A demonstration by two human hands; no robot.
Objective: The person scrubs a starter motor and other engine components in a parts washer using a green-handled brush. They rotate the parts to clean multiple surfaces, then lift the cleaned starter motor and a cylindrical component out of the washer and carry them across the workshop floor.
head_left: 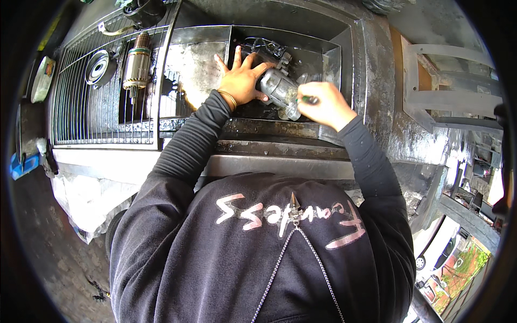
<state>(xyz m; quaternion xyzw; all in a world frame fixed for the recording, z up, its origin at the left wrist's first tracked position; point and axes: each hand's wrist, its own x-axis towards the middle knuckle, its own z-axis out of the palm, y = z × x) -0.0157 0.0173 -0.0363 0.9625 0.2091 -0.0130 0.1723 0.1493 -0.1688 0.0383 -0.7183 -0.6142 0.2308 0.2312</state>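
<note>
A grey cast-metal starter motor housing [279, 89] lies tilted in the wet metal wash tray [331, 67]. My left hand [240, 81] is braced on its left end, thumb on the near side and forefinger on the far side; the other fingers spread wide over dark parts behind. At the housing's right end, my right hand [323, 102] is closed round a tool with a dark green handle [310, 99]. The tool's working end is hidden by the hand and the housing. Dark wiry parts [264, 47] sit at the back of the tray.
Left of the tray, a wire grille [75, 121] carries a copper-wound armature [137, 67], a round end cap [100, 69] and a dark cylinder [144, 12]. A metal rim [269, 164] runs along the front. Grey metal framing [452, 102] stands at the right.
</note>
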